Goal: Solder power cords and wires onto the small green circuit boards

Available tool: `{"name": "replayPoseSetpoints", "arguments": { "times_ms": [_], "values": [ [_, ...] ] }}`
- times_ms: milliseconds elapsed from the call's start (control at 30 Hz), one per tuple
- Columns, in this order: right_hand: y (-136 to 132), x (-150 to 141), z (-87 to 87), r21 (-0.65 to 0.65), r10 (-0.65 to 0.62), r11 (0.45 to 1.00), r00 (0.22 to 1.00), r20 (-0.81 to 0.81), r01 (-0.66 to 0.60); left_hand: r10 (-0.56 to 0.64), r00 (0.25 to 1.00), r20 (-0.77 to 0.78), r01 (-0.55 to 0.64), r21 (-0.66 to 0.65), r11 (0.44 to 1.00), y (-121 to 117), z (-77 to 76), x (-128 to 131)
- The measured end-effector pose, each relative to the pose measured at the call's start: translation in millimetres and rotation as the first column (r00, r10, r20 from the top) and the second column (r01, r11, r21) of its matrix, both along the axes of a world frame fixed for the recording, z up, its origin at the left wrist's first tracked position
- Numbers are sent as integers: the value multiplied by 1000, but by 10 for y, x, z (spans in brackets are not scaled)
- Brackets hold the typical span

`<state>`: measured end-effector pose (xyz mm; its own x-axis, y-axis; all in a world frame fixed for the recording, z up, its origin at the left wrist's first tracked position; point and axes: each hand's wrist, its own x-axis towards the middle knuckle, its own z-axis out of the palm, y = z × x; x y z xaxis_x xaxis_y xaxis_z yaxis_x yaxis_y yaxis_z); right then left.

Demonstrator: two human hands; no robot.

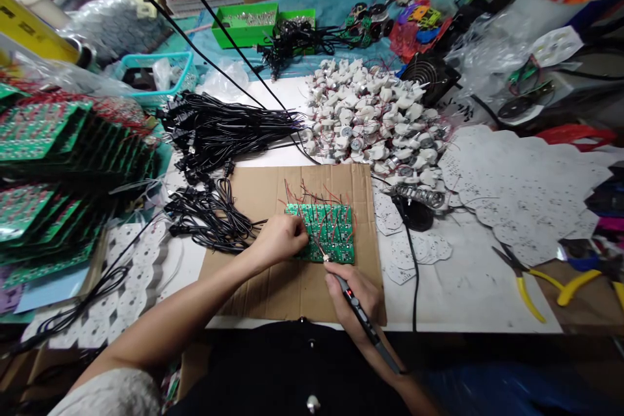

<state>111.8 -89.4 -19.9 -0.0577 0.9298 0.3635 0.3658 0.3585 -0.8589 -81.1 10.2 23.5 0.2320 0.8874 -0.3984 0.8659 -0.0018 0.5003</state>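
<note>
Right hand (358,292): wrapped round a soldering iron (364,318), tip down over the circuit board (345,253)!
Left hand (280,237): fingers curled at the board's left edge; can't tell what they pinch.
Circuit board: right of middle on the cardboard (253,292), which reaches the tabletop's (468,299) front edge.
Pliers (524,289): yellow-handled, near the front right corner.

The board (346,252) is lying on the cardboard (258,296); cables (205,211) are lying left, trays (236,39) standing behind them; parts (370,117) are sitting behind the board, pliers (520,273) resting right.
</note>
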Motion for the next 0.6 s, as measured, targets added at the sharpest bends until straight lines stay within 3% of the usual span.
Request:
{"name": "replayPoseSetpoints", "arguments": {
  "times_ms": [333,600],
  "values": [
    [7,6,70,6,33,999,999,39,-33,23,999,-32,-23,-4,1000,9,4,32],
    [-16,16,23,17,-18,1000,1000,18,18,53,997,-48,-53,-14,998,-1,26,61]
  ]
}}
